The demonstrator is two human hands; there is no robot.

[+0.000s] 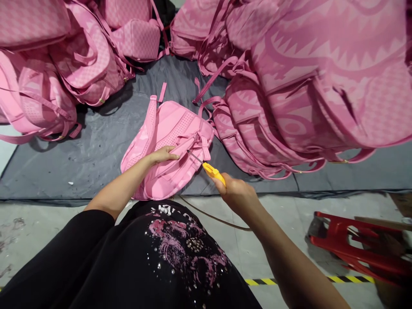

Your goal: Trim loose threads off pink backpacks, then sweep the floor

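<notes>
A pink backpack (167,146) lies back-side up on a dark grey sheet (96,141), right in front of me. My left hand (164,154) rests on it with fingers closed over the fabric near its shoulder strap. My right hand (236,193) is closed round a yellow-handled tool (210,170); its thin metal tip points at the backpack's strap, close to my left fingers.
Piles of pink backpacks (305,86) surround the sheet at the back left, back and right. A red stool (354,244) lies tipped on the concrete floor at the right. Yellow-black floor tape (350,279) runs near my right arm. A thin cord (219,219) crosses the floor.
</notes>
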